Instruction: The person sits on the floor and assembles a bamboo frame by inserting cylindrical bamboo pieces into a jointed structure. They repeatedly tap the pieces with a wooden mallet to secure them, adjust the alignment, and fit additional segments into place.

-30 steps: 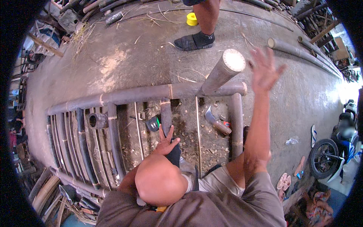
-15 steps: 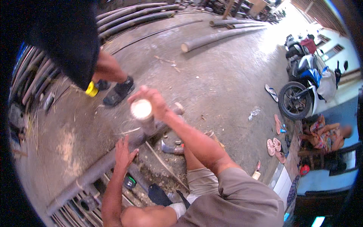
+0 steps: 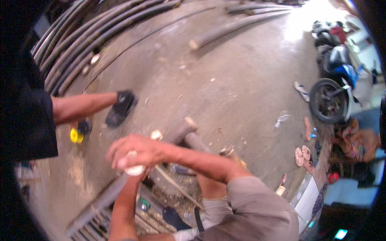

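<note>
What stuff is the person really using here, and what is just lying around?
In use:
- right hand over the pale cut end of a pole
- left hand, hidden under the right
- frame of poles beside them

Lying about:
- long poles on the floor
- sandals
- motorbike
- yellow roll

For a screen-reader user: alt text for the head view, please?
Both hands, right hand over left hand, grip the pale cut end of a pole above a bamboo frame on a concrete floor. Another person's sandalled foot stands nearby.
</note>
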Available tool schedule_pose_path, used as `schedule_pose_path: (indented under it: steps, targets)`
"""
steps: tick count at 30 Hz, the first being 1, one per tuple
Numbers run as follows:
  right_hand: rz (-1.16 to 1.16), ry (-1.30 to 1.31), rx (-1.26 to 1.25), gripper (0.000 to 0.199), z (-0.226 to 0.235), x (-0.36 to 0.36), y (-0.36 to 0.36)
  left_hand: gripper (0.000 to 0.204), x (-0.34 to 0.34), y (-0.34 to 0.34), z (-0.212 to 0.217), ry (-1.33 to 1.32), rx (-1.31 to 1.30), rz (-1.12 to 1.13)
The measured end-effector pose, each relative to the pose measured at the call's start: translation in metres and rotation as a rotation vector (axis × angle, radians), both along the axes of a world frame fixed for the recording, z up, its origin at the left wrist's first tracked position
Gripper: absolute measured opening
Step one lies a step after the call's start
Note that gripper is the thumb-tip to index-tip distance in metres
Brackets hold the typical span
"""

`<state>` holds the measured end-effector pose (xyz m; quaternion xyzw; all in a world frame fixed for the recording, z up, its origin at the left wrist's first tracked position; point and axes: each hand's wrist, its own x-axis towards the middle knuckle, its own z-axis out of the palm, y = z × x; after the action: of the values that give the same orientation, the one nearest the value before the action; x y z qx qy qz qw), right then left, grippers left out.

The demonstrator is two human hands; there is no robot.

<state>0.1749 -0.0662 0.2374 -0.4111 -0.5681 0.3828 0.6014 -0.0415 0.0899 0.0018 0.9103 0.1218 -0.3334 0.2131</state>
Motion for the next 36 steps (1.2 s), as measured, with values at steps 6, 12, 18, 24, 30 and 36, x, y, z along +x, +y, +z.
schedule_pose_path:
  steps: [6,12,18,24,30,36]
  targets:
    - [-0.011,0.014,0.011,0.043,0.008,0.003,-0.003,0.092,0.018,-0.002,0.047,0.050,-0.005,0.063]
    - [0.096,0.011,0.041,0.045,0.003,0.010,-0.006,0.094,0.008,-0.027,0.051,0.081,-0.022,0.186]
    - [0.102,0.057,0.033,0.090,-0.004,0.018,-0.001,0.094,0.033,-0.029,0.039,0.042,-0.014,0.200]
    - [0.162,0.107,0.037,0.086,-0.001,0.005,0.005,0.098,0.026,-0.026,0.020,0.066,0.044,0.158]
    - [0.240,0.151,0.111,0.076,-0.008,0.018,-0.010,0.100,0.029,-0.014,0.035,0.087,-0.031,0.138]
    - [0.172,0.133,0.056,0.079,0.002,0.006,0.000,0.098,0.020,-0.021,0.021,0.013,-0.051,0.121]
